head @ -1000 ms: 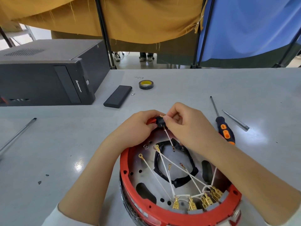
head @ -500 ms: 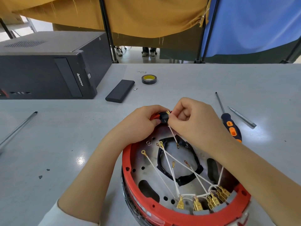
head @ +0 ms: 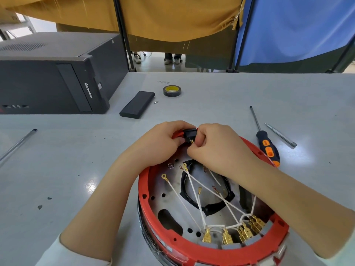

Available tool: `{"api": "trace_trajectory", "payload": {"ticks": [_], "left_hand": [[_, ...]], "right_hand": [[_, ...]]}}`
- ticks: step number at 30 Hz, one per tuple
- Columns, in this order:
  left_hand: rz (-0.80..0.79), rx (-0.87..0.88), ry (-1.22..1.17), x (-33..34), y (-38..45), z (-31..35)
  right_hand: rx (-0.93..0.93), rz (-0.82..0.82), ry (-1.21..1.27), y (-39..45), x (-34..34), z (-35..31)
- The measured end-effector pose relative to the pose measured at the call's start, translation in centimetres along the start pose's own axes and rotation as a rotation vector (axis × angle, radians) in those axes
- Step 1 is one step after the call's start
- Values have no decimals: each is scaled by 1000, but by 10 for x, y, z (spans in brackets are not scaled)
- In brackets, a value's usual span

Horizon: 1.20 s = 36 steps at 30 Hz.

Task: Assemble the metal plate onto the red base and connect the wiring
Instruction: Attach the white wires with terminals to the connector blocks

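Note:
A round red base [head: 192, 250] lies on the grey table near me, with the perforated metal plate [head: 172, 206] seated inside it. Several white wires [head: 194, 191] with gold terminals fan across the plate from a row of gold connectors [head: 226, 237] at the near rim. At the far rim sits a small black switch [head: 189, 133] with a gold pin. My left hand [head: 163, 143] grips the switch and the rim beside it. My right hand [head: 217, 148] pinches a wire end at the switch's pin; the terminal itself is hidden by my fingers.
An orange-and-black screwdriver [head: 267, 146] and a loose metal bit [head: 280, 134] lie to the right. A black flat box [head: 137, 104], a tape roll [head: 172, 90] and a tiny screw [head: 156, 102] lie further back. A black computer case [head: 53, 77] stands far left, a thin rod [head: 17, 144] at the left edge.
My right hand has dropped lower and closed in against the switch, covering the wire end. The left hand stays on the switch. The view has shifted slightly.

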<state>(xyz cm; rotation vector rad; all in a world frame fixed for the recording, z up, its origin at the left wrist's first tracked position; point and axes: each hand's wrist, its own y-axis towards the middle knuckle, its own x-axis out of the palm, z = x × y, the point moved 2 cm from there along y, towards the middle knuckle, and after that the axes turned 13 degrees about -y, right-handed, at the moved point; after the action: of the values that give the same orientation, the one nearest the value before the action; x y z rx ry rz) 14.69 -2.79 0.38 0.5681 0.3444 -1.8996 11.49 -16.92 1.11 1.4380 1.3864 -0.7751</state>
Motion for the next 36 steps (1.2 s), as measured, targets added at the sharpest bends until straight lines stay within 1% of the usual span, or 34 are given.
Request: {"api": "trace_trajectory", "payload": {"ticks": [20,36], "left_hand": [[3,-2,-3,1,1,-1],[2,1,3,0,0,0]], "right_hand": [[13,-16,-66,3,-2,-6],[14,-64,-46,4,-1,-6]]}}
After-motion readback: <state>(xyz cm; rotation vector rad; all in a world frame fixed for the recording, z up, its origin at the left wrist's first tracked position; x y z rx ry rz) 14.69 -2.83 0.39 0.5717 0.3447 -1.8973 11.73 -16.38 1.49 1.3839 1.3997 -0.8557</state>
